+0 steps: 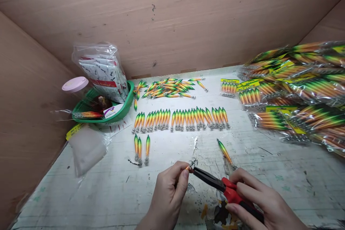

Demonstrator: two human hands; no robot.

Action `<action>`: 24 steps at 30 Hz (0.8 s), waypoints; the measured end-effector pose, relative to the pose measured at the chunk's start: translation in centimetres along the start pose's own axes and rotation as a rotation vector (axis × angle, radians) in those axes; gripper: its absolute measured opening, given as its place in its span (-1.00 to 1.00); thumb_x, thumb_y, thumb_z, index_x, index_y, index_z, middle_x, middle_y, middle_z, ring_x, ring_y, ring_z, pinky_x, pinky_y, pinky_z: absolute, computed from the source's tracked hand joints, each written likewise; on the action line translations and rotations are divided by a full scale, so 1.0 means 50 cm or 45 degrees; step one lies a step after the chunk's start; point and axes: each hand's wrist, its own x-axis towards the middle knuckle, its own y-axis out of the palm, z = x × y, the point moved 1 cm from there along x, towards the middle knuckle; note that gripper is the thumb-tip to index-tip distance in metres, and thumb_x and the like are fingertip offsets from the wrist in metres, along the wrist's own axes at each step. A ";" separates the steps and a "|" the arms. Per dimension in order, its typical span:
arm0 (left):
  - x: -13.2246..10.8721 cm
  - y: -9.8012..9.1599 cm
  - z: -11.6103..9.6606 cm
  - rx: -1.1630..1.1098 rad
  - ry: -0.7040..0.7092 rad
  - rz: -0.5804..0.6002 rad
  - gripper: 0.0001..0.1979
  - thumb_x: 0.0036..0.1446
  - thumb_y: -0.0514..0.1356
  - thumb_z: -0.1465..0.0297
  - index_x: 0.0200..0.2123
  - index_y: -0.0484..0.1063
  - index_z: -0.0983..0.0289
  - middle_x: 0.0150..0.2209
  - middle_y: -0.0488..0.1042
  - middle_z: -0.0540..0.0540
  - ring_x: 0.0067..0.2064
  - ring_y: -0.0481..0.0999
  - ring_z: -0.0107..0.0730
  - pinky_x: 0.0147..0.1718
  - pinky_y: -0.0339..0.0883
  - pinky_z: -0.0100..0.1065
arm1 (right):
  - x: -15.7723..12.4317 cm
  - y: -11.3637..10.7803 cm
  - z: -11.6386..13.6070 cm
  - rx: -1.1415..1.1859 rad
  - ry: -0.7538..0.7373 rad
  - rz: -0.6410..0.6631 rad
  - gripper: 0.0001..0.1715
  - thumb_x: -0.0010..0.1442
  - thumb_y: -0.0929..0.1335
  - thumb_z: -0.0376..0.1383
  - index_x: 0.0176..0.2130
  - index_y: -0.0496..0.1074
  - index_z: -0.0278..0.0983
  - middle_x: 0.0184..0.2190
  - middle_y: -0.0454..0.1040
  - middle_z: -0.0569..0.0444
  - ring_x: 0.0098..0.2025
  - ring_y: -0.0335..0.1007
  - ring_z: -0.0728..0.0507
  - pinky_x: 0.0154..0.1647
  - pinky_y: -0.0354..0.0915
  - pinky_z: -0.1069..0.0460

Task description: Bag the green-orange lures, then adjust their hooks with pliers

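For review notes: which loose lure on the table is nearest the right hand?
The lone lure just beyond the right hand; the row, pile and trio lie farther off.

stained pinkish-brown back wall [183,25] | plain left wall [27,90] | worn, lined whitish tabletop [102,197] | light brightest mid-tabletop

Glossy lures [148,145] with shiny metal hooks [146,161], smooth plastic basket [130,95], pliers [209,179] — matt metal, plastic grips [232,193]
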 end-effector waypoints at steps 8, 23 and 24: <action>-0.004 -0.002 0.006 0.119 0.044 -0.048 -0.67 0.30 -0.03 0.24 -0.33 0.44 0.28 -0.48 0.33 0.02 -0.44 0.30 -0.43 -0.43 0.15 -0.44 | 0.014 0.009 -0.003 0.007 -0.064 0.005 -0.76 0.30 0.25 -0.27 -0.40 0.37 -0.26 -0.42 0.36 0.04 -0.41 0.39 -0.04 -0.41 0.37 0.12; -0.008 0.009 0.018 0.236 0.198 -0.087 -0.71 0.31 -0.02 0.34 -0.14 0.48 0.23 -0.39 0.47 0.12 -0.38 0.45 -0.33 -0.41 0.24 -0.40 | 0.014 0.007 0.004 0.045 0.006 -0.036 -0.80 0.24 0.31 -0.25 -0.42 0.41 -0.22 -0.42 0.42 0.03 -0.39 0.42 -0.09 -0.40 0.37 0.10; -0.008 0.012 0.020 0.250 0.223 -0.080 -0.71 0.31 -0.03 0.35 -0.12 0.48 0.23 -0.38 0.48 0.13 -0.37 0.46 -0.33 -0.40 0.25 -0.40 | 0.016 0.009 0.003 0.051 -0.016 -0.063 -0.81 0.22 0.33 -0.25 -0.44 0.40 -0.21 -0.44 0.42 0.04 -0.41 0.42 -0.09 -0.42 0.37 0.11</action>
